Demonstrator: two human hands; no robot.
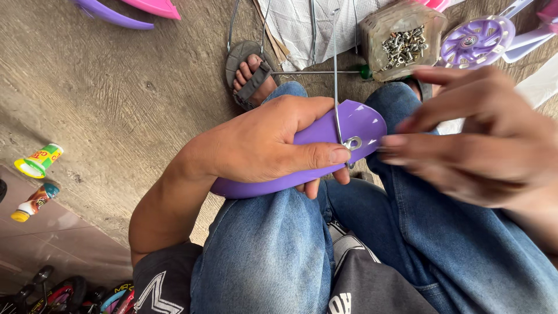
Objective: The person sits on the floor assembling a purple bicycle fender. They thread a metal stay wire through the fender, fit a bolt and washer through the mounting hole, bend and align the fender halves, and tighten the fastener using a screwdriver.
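Denim-covered knees (273, 250) are filling the view closest to me, and I am resting the work just above them. My left hand (261, 145) is clenching around a purple plastic fender (360, 125), thumb pressing along its lower edge and fingers wrapping over the top, so the fender is lying inside that grip with its rounded end poking out toward my right hand (482, 145). That right hand is hovering just beside the fender's end, fingers half curled with the tips meeting at its rim; I cannot tell whether they are pinching anything small. Beyond my right hand a clear tub of screws (401, 43) is sitting on the concrete. A thin wire stay (336, 75) is running down to a small metal eyelet (353, 142) beside my left thumb. To seat it well, I am judging the fender should stay braced while the eyelet stays flat.
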